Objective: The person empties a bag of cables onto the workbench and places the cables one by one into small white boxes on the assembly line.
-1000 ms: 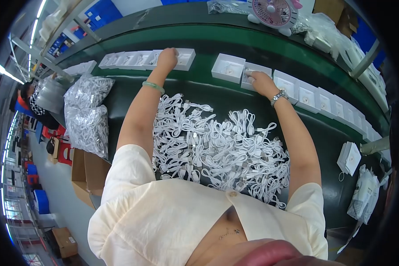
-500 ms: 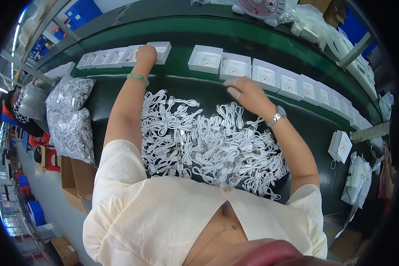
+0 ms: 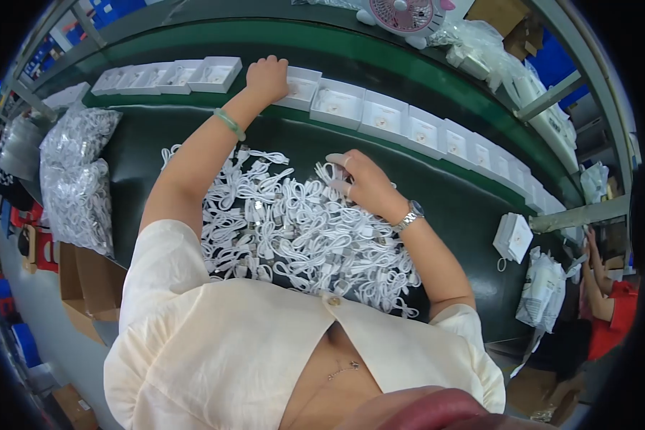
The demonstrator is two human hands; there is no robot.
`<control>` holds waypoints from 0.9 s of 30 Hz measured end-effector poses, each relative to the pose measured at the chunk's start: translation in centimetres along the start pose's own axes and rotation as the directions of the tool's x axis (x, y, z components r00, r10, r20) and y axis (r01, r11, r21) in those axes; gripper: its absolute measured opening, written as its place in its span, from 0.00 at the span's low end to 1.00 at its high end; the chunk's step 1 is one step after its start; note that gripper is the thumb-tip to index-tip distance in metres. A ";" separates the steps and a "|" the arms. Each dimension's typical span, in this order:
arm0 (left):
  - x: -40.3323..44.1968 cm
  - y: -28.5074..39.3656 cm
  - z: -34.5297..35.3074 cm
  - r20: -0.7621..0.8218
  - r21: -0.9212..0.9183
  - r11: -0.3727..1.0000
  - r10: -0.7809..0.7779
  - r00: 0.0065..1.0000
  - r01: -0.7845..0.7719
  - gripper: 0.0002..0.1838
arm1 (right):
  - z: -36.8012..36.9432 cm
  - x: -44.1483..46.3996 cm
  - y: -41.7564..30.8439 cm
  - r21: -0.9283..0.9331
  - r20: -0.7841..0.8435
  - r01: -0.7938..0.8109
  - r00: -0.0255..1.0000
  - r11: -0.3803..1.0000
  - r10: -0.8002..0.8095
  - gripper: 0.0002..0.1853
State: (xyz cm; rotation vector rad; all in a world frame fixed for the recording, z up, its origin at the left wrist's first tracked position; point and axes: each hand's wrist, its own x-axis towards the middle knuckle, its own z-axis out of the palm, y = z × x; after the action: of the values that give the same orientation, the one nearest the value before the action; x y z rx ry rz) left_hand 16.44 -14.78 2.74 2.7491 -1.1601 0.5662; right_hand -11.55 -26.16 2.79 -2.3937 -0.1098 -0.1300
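My left hand (image 3: 267,77) is closed at the left edge of an open white box (image 3: 302,87), its fingers bent over the wall. This box stands at the left end of a long row of open white boxes (image 3: 385,118). Some boxes show a white cable or a small round print inside. Nearer to me, my right hand (image 3: 365,185) pinches a bundled white cable (image 3: 325,173) at the upper edge of a large cable pile (image 3: 312,233). Light coverings show on some right fingertips.
Another row of white boxes (image 3: 183,76) stands at the left. Clear bags of cables (image 3: 79,190) lie nearer. A pink fan (image 3: 403,14) is at the back; white packets (image 3: 513,238) and a plastic bag (image 3: 542,290) lie right. A person in red (image 3: 615,315) is beyond.
My left hand has left the left row and reached the right row's end box. My right hand has come down from the boxes to the cable pile. The view has turned right.
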 end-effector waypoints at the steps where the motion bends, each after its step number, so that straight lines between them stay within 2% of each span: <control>1: 0.3 0.0 0.5 0.044 0.016 0.999 -0.052 0.998 0.051 0.15 | 0.1 0.0 0.3 0.028 -0.008 -0.009 1.000 1.000 0.009 0.21; 2: 0.7 -0.3 1.0 0.089 0.036 0.994 -0.102 0.991 0.099 0.13 | 0.1 0.0 0.5 0.016 -0.005 -0.010 1.000 1.000 0.010 0.21; 5: 1.1 -1.7 2.4 0.052 -0.011 0.988 -0.151 0.987 0.151 0.11 | 0.2 -0.2 0.7 0.108 0.004 -0.075 0.997 0.991 0.075 0.23; 8: 0.8 -1.9 2.2 0.013 0.037 0.990 -0.135 0.991 0.134 0.11 | 0.2 -0.3 0.5 0.092 -0.007 -0.070 0.997 0.993 0.071 0.23; 9: 0.5 -1.6 1.8 -0.052 0.053 0.993 -0.102 0.993 0.105 0.11 | 0.1 -0.3 0.3 0.012 -0.027 -0.055 0.998 0.998 0.055 0.23; 10: 0.1 -1.5 1.4 -0.049 0.047 0.994 -0.096 0.994 0.098 0.11 | 0.2 -0.2 0.2 0.012 -0.029 -0.064 0.997 0.998 0.065 0.23; 12: -1.3 -0.5 -0.8 -0.189 -0.180 0.974 0.105 0.976 -0.140 0.13 | 0.4 -0.2 0.1 -0.123 -0.055 -0.086 0.995 0.989 0.080 0.23; 14: -3.0 -0.1 -3.7 0.159 -0.370 0.916 0.223 0.962 -0.151 0.15 | 0.2 -0.3 0.1 -0.090 -0.038 -0.158 0.987 0.983 0.155 0.22; 15: -4.1 0.0 -5.2 0.350 -0.445 0.889 0.285 0.892 -0.110 0.15 | 0.2 -0.3 0.5 0.021 -0.026 -0.203 0.979 0.979 0.203 0.21; 16: -5.4 -0.2 -6.2 0.435 -0.521 0.847 0.367 0.823 -0.102 0.15 | 0.3 -0.2 1.0 0.132 -0.011 -0.245 0.969 0.961 0.248 0.20; 17: -6.8 -0.6 -6.9 0.502 -0.592 0.801 0.451 0.738 -0.086 0.16 | 0.3 -0.3 1.6 0.194 -0.040 -0.219 0.972 0.956 0.230 0.17; 18: -8.0 -1.1 -7.2 0.454 -0.597 0.785 0.500 0.737 -0.165 0.17 | 0.2 -0.2 2.0 0.196 -0.059 -0.229 0.968 0.953 0.245 0.17; 19: -9.2 -1.2 -7.7 0.436 -0.589 0.787 0.501 0.747 -0.184 0.15 | 0.1 -0.2 2.3 0.377 -0.041 -0.231 0.963 0.897 0.265 0.17; 20: -9.9 -1.3 -7.9 0.504 -0.552 0.823 0.455 0.734 -0.132 0.13 | -0.1 -0.2 2.8 0.542 -0.021 -0.223 0.960 0.810 0.279 0.16; 22: -10.5 -1.2 -7.5 0.514 -0.603 0.792 0.478 0.712 -0.097 0.10 | -0.4 -0.3 3.8 0.596 -0.055 -0.166 0.968 0.786 0.247 0.16; 24: -10.8 -0.5 -7.9 0.515 -0.604 0.794 0.455 0.726 -0.069 0.09 | -1.4 -0.5 2.9 0.808 -0.069 -0.124 0.951 0.577 0.300 0.14; 26: -10.5 -0.3 -7.8 0.522 -0.595 0.803 0.419 0.743 -0.034 0.08 | -1.9 -0.6 2.9 0.789 -0.109 -0.118 0.939 0.603 0.326 0.15; 27: -10.2 -0.3 -7.3 0.473 -0.698 0.715 0.423 0.773 0.036 0.07 | -2.2 -0.6 3.1 0.764 -0.128 -0.132 0.928 0.632 0.349 0.16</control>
State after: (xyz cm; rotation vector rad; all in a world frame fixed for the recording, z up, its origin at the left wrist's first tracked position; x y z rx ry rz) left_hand 7.99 -6.00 5.69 2.1583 -1.4206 -0.7079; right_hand -11.94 -29.96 2.30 -1.5100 0.2536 -0.2273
